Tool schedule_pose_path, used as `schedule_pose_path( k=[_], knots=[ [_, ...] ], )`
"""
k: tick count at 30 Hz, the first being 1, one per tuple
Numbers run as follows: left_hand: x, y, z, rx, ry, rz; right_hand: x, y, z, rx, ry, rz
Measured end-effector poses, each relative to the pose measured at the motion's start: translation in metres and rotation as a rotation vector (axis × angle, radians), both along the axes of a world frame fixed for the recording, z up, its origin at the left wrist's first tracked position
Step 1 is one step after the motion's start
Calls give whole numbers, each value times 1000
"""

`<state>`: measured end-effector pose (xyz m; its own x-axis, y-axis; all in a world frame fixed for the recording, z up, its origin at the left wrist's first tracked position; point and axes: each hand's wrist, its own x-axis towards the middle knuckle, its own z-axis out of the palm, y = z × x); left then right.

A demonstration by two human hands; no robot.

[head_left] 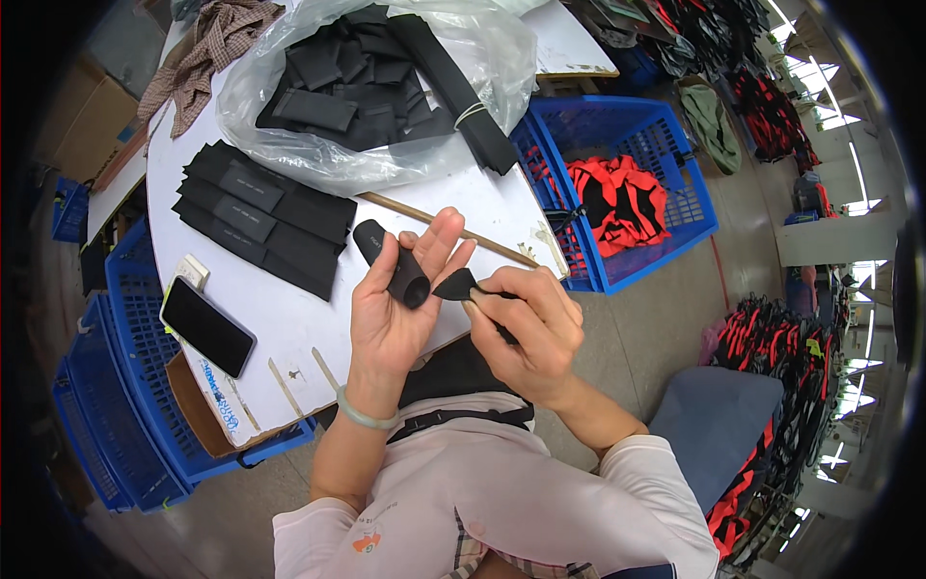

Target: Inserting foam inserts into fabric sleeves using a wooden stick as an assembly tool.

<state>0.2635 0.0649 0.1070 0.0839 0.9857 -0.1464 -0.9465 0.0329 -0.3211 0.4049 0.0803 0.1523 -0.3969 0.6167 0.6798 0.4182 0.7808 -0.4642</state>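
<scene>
Above the table's near edge, my left hand (386, 323) holds a small black fabric roll (394, 268) between thumb and fingers, palm up. The roll's open end points toward my right hand (533, 333). That hand is closed, pinching a small black fabric strip (454, 286) whose tip comes close to the roll; I cannot tell if they touch. Part of the strip is hidden behind my right fingers. Beyond my left hand, overlapping flat black fabric pieces (260, 214) with small labels lie fanned out on the white table (289, 333).
A clear plastic bag (371, 172) holds many black pieces, with a tied black bundle (453, 92) on it. A wooden stick (453, 230) and a phone (207, 326) lie on the table. Blue crates (666, 256) stand right and left (145, 357). A grey padded seat (714, 425) is at right.
</scene>
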Motion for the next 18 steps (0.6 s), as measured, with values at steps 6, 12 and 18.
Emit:
schedule_pose_path(
  k=[6,12,18],
  knots=[
    [6,1,-2,25,121,79,-9,-2,-2,3,-55,63],
    [15,-2,7,13,558,226,-19,-6,-17,-223,82,92],
    [-4,0,4,-40,711,261,-14,-10,-6,-541,-41,199]
  ],
)
